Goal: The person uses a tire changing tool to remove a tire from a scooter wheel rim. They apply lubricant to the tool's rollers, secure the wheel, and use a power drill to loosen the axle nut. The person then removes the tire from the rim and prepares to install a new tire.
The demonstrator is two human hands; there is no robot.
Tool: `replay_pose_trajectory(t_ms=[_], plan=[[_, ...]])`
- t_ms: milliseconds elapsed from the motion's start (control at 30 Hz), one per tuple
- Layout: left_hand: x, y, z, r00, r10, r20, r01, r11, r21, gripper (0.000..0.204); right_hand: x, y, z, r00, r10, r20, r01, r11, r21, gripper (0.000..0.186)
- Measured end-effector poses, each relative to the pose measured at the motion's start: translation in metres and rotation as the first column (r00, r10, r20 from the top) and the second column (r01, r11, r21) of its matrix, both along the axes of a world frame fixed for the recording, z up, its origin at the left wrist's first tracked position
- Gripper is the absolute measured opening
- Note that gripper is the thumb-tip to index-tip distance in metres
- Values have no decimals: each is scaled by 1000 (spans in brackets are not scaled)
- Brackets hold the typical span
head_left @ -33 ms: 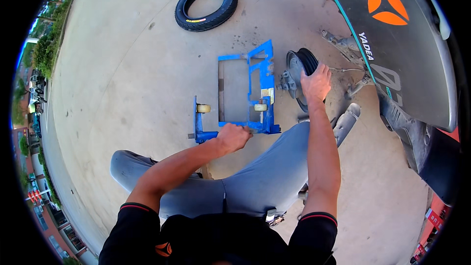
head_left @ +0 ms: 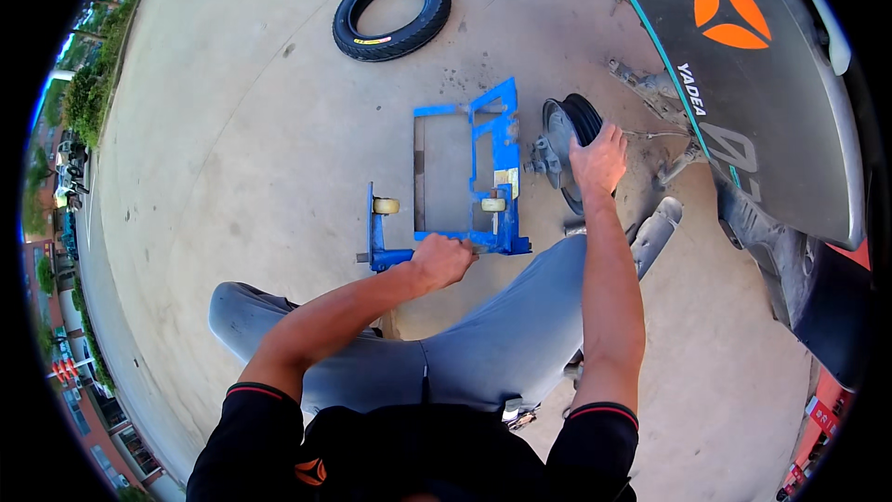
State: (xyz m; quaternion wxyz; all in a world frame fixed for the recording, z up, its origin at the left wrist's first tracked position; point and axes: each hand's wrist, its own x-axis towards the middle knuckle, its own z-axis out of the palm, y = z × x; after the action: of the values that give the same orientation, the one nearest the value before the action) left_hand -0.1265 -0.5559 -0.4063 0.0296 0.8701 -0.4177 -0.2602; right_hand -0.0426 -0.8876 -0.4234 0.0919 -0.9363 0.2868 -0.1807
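On the concrete floor point(head_left: 232, 149), a blue frame point(head_left: 509, 158) is lying between a tyre point(head_left: 409, 43) and the left hand point(head_left: 443, 260), its grip curling closed, contents hidden; beside a scooter point(head_left: 780, 102), the right hand point(head_left: 599, 163) is clasping a wheel point(head_left: 561, 130), both hands holding their earlier positions

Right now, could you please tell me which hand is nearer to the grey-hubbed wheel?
Right. The right hand touches the right side of the wheel; the left hand is apart from it, to its lower left, by the blue frame.
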Motion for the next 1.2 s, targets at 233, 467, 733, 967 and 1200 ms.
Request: replay_pose_trajectory(t_ms=[233,467,733,967,1200], plan=[[10,16,54,962,-207,176,189,976,111,33,-19,-6,-1,999,50,6,-50,989,138,74],[55,76,114,901,188,392,-109,971,-215,46,-27,3,35,969,187,164,-206,973,108,68],[23,90,62,472,845,-249,-804,298,-514,70,-13,69,6,924,275,266,-382,636,670,59],[31,111,63,391,838,-381,-916,317,-244,68,5,76,-29,945,324,-37,-170,586,792,59],[28,100,69,415,870,-266,-904,362,-228,68,17,80,-47,953,301,-40,-156,600,784,48]])
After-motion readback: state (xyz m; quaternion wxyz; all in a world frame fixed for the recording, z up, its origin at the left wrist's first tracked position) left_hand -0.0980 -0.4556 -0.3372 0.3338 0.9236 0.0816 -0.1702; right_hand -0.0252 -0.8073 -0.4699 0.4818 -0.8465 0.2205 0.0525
